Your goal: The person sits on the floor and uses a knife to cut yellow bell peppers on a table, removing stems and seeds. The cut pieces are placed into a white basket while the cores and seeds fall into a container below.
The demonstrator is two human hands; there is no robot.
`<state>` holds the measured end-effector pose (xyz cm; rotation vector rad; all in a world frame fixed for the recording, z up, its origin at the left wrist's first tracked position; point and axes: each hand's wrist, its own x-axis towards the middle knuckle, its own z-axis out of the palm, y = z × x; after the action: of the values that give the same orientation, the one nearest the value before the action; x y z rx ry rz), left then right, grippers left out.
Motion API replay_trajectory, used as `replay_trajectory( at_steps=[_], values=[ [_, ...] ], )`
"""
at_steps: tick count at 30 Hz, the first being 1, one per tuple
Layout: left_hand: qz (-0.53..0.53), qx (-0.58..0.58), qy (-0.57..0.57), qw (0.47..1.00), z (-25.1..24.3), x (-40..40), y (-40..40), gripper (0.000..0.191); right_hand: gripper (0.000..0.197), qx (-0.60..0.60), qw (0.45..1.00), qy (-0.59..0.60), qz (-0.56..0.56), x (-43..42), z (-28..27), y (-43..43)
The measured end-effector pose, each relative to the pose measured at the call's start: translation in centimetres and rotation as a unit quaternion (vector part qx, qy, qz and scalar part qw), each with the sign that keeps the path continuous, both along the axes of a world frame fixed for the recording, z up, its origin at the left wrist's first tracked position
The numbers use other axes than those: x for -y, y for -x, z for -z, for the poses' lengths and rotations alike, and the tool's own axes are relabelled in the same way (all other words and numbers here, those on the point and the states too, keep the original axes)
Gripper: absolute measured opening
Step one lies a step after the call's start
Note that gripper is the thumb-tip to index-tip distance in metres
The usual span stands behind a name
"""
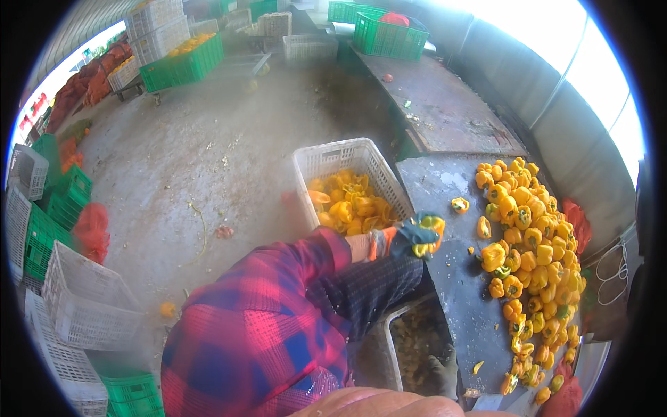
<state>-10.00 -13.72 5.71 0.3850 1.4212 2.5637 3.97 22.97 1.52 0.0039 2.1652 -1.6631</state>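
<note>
My left hand (417, 237), in a dark glove with an orange cuff, holds a cut yellow bell pepper (431, 229) at the table's near edge. Beside that wrist stands a white plastic crate (307, 206) partly filled with yellow pepper pieces (346, 203). Lower down, my right hand (445, 370) in a greyish glove is over a second crate (391, 346) of scraps; whether it grips anything is unclear. A large pile of yellow bell peppers (536, 250) lies on the dark table (458, 307), with a cut pepper (459, 205) apart from it.
Stacked white crates (88, 297) and green crates (39, 240) line the left side. A wheeled load with a green crate (180, 68) stands at the back left. Another green crate (391, 36) sits on the far tabletop (443, 104). Bare skin (380, 404), unclear whose, blurs the bottom edge.
</note>
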Motion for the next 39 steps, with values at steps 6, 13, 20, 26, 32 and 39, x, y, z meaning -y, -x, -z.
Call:
replay_trajectory(
  at_steps=[6, 13, 20, 26, 32, 39],
  values=[
    [-0.052, -0.164, 0.138, 0.975, 8.5, 10.2, 4.8, 0.013, 0.030, 0.053, 0.998, 0.016, 0.020, -2.8, 3.5, -0.4],
    [-0.261, -0.160, 0.409, 0.860, 14.1, 23.1, 9.7, 0.040, 0.053, 0.042, 0.992, -0.120, -0.001, -0.9, 2.3, -1.4],
    [-0.083, -0.348, 0.532, 0.767, 10.5, -4.1, 18.0, 0.052, 0.058, -0.091, 0.970, -0.226, 0.018, -3.2, 4.8, -1.3],
    [0.210, -0.398, 0.540, 0.712, 5.2, -31.6, 11.4, 0.054, 0.052, -0.016, 0.955, -0.296, 0.019, -2.9, 1.3, -1.9],
    [0.092, -0.624, 0.501, 0.593, 8.3, -47.1, 16.3, 0.063, 0.039, 0.005, 0.945, -0.327, 0.000, -3.2, 0.1, -2.5],
    [0.136, -0.579, 0.644, 0.481, 12.6, -52.3, 18.4, 0.059, 0.039, 0.048, 0.939, -0.339, -0.022, -3.5, -0.1, -2.1]
  ],
)
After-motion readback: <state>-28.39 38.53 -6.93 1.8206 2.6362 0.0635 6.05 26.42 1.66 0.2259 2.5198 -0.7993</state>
